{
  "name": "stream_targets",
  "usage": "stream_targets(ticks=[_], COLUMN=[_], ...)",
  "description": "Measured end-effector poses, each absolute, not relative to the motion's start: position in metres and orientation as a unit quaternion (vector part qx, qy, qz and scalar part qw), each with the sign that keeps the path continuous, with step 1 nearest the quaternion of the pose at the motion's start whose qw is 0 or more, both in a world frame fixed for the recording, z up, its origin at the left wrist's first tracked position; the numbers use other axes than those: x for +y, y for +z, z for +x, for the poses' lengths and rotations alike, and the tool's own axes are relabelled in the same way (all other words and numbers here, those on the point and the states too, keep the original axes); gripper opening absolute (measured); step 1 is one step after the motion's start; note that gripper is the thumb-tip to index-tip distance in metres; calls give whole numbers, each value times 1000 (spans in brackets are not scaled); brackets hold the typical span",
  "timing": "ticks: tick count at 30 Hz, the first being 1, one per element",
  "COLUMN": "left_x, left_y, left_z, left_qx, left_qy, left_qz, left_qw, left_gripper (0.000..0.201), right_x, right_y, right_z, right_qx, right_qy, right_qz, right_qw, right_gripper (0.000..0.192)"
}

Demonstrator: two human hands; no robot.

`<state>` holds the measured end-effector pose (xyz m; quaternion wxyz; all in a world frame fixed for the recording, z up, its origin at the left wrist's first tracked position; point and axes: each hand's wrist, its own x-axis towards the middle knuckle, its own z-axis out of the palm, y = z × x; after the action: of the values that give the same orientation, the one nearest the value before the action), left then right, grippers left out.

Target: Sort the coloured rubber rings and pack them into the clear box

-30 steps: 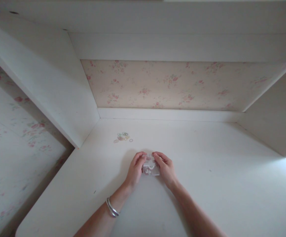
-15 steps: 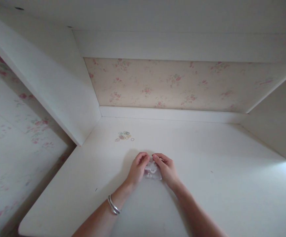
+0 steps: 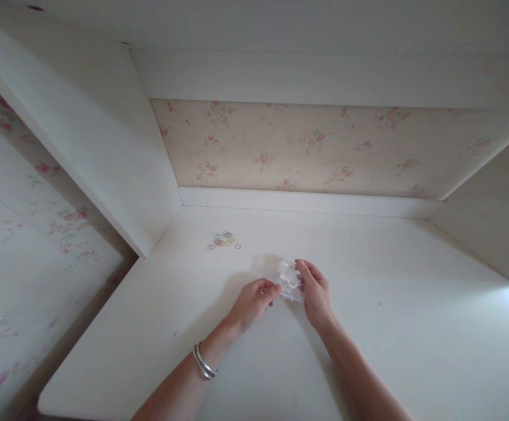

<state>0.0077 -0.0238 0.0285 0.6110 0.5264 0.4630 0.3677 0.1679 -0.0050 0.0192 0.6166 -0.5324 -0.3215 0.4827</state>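
A small clear plastic box (image 3: pixel 290 280) with white markings is held above the white desktop, tilted. My right hand (image 3: pixel 316 292) grips it along its right edge, thumb on the near face. My left hand (image 3: pixel 254 301) has its thumb and forefinger pinched together at the box's lower left edge; whether a part of the box is between them is hard to see. Two silver bangles (image 3: pixel 202 362) circle my left wrist. Farther back to the left lies a loose cluster of small coloured rubber bands (image 3: pixel 223 238).
The white desktop (image 3: pixel 412 351) is bounded by a left side panel (image 3: pixel 105 152), a right panel (image 3: pixel 495 216) and a low back strip (image 3: pixel 307 202). Overhead hangs a white shelf (image 3: pixel 307 76). A tiny dark scrap (image 3: pixel 175 334) lies at the left.
The box has moved right and up and its face has turned. My right hand went with it, while my left hand slid from its upper left side to its lower left edge.
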Motion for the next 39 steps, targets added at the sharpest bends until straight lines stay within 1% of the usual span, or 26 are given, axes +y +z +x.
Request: stream_targets(ticks=[4, 8, 11, 14, 18, 25, 29, 34, 39], left_x=[-25, -22, -19, -16, -15, -16, -16, -18, -20], left_y=[30, 31, 30, 28, 25, 22, 23, 26, 28], left_z=[8, 8, 5, 3, 3, 4, 3, 4, 5], left_qx=[465, 465, 459, 457, 458, 454, 444, 434, 437], left_qy=[367, 387, 408, 438, 457, 456, 454, 418, 393], left_qz=[536, 495, 446, 420, 412, 416, 424, 439, 468], left_qw=[601, 623, 651, 650, 642, 642, 646, 666, 660], left_gripper=[38, 39, 43, 43, 42, 42, 42, 43, 47], right_x=[-6, -8, -12, -16, -20, -18, -18, -17, -18], right_y=[18, 18, 20, 21, 21, 22, 20, 18, 16], right_z=[164, 163, 161, 158, 156, 158, 158, 158, 159], right_qx=[-328, -321, -332, -372, -407, -439, -448, -420, -410], right_qy=[493, 540, 589, 626, 629, 599, 585, 601, 624], right_qz=[-522, -492, -467, -444, -450, -446, -446, -431, -424], right_qw=[614, 603, 570, 523, 487, 499, 507, 526, 513], right_gripper=[39, 50, 57, 62, 66, 62, 63, 59, 55])
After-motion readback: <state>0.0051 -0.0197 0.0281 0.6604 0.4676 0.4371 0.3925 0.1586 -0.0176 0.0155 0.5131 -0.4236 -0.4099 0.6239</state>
